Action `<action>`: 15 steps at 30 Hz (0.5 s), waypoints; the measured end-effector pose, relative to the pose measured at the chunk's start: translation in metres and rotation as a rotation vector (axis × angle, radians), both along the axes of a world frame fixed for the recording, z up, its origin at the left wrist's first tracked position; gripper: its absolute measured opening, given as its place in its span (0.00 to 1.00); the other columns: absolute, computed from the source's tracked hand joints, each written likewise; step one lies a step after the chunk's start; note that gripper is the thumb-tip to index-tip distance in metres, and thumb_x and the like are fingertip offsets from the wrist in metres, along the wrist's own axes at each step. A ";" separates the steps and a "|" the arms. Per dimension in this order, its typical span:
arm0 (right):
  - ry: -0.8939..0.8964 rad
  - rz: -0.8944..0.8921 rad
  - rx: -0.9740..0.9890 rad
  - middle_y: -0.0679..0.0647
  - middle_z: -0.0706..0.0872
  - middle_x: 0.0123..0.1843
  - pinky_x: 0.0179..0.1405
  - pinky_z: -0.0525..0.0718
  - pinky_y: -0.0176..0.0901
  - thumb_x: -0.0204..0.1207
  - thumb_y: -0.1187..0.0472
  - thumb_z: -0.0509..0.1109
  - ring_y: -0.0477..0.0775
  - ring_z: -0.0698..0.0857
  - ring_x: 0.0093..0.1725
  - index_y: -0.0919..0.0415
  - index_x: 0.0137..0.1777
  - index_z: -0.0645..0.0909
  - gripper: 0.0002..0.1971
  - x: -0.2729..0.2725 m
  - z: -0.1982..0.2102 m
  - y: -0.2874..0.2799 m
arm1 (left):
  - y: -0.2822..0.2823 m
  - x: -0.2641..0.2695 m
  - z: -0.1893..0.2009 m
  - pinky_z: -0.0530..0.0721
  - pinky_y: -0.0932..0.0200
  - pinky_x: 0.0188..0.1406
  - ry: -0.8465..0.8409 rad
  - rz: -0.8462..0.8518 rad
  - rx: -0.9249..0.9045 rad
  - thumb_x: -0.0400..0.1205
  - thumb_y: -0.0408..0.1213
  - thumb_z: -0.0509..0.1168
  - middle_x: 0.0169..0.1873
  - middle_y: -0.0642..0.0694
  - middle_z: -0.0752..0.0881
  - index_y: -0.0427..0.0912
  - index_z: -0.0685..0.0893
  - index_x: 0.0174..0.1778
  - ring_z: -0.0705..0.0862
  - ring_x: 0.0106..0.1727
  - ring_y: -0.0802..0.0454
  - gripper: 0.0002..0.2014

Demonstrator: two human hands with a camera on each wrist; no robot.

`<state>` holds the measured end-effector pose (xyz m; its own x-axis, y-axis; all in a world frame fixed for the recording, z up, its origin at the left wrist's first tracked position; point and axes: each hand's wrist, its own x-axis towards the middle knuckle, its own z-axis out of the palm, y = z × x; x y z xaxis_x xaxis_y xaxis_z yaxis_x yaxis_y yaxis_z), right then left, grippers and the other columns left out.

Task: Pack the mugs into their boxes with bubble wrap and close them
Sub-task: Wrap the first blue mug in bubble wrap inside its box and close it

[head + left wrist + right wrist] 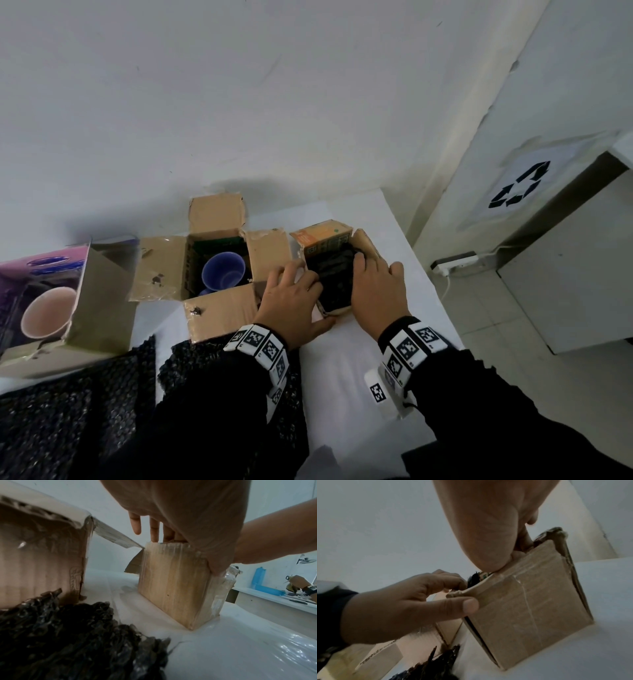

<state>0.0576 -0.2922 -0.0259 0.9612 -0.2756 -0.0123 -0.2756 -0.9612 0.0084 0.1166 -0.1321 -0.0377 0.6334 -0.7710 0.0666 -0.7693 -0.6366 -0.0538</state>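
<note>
Black bubble-wrapped bundle [337, 277] in small brown cardboard box [522, 608]; L hand [291, 301] pinches rim, R hand [376, 284] presses flat-fingered. Risk: bundle rebounds, flaps [368, 245] gape.

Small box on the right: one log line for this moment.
small box: black bubble wrap inside, flaps open | left hand: grips its rim | right hand: presses wrap | blue mug: unwrapped

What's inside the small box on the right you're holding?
Black bubble wrap fills the small box, under the fingers of the right hand. What the wrap holds cannot be seen; it covers everything beneath.
</note>
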 end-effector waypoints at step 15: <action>0.053 0.644 0.208 0.46 0.88 0.60 0.53 0.74 0.56 0.74 0.60 0.56 0.55 0.79 0.67 0.50 0.60 0.86 0.20 0.021 -0.002 -0.015 | 0.025 0.005 -0.004 0.70 0.51 0.54 -0.120 0.005 -0.274 0.71 0.36 0.73 0.52 0.50 0.85 0.48 0.84 0.49 0.78 0.56 0.43 0.11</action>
